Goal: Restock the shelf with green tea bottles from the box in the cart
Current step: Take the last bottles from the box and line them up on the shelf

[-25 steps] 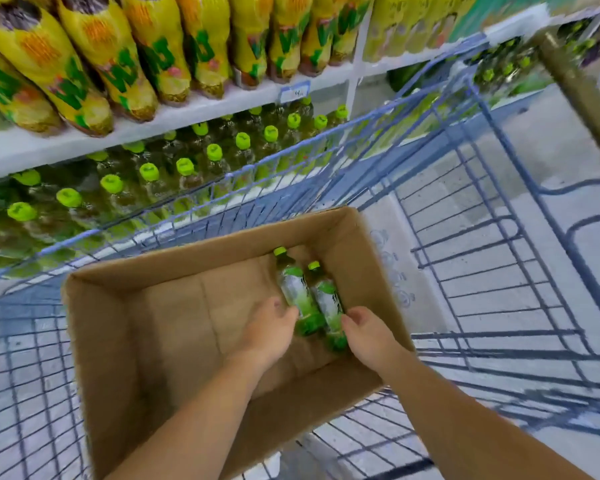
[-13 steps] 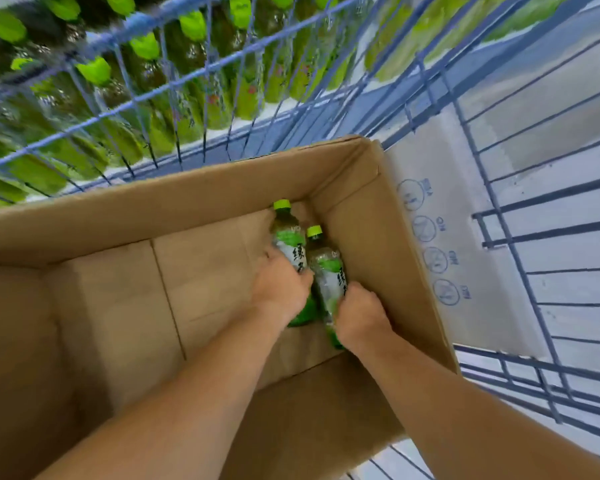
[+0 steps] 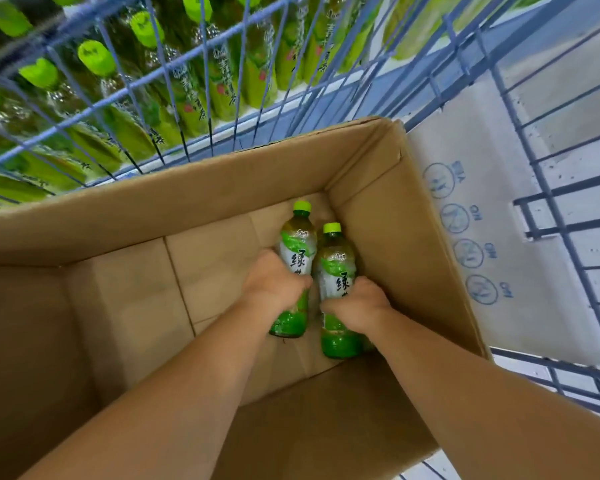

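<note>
Upper left, the shelf's green tea bottles (image 3: 187, 81) show through the cart (image 3: 534, 168) wires, closer than a second ago. Below them lies the open box (image 3: 187, 202). At its centre-right, your left hand (image 3: 274, 282) now grips the left bottle (image 3: 297, 251), fingers wrapped round its middle where they were only reaching before. Just beside it, your right hand (image 3: 357, 306) grips the right bottle (image 3: 336, 265) the same way. Both bottles are in the box's far right corner.

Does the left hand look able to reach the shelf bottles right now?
Probably not: left hand grips a bottle inside the box, and the cart wall stands before the shelf bottles.
</note>
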`<control>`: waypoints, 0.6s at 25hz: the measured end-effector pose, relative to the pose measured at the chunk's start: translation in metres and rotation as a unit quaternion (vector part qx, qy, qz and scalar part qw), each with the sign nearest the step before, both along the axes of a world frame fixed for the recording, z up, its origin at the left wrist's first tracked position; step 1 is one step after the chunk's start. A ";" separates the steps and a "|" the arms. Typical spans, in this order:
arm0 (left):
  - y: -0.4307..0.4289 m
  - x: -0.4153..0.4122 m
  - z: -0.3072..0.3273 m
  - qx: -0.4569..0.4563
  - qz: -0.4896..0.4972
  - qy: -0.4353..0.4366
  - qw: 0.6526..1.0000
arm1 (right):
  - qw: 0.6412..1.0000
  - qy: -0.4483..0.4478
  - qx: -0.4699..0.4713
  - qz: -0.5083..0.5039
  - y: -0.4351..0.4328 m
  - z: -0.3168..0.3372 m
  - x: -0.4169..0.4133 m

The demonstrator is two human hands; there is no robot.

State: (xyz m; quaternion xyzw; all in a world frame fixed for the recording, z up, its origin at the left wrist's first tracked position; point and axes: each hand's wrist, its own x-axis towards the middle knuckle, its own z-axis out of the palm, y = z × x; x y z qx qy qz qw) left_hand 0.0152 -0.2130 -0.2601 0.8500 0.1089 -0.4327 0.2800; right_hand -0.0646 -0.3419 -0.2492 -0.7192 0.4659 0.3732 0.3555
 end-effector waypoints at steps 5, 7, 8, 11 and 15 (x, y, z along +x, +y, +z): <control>0.027 -0.002 -0.002 -0.009 -0.015 0.030 0.999 | 0.995 -0.036 0.043 -0.086 0.010 -0.005 0.001; 0.037 -0.004 0.003 -0.025 0.016 0.027 0.999 | 0.989 -0.055 0.065 -0.119 0.009 0.002 -0.002; 0.043 -0.006 0.008 -0.035 0.035 0.023 0.998 | 0.988 -0.064 0.066 -0.121 0.009 0.008 -0.003; 0.063 -0.014 0.029 -0.043 0.081 0.013 0.996 | 0.988 -0.090 0.064 -0.106 0.010 0.034 -0.004; 0.089 -0.022 0.080 -0.062 0.110 0.001 0.992 | 0.986 -0.120 0.060 -0.095 0.021 0.086 -0.006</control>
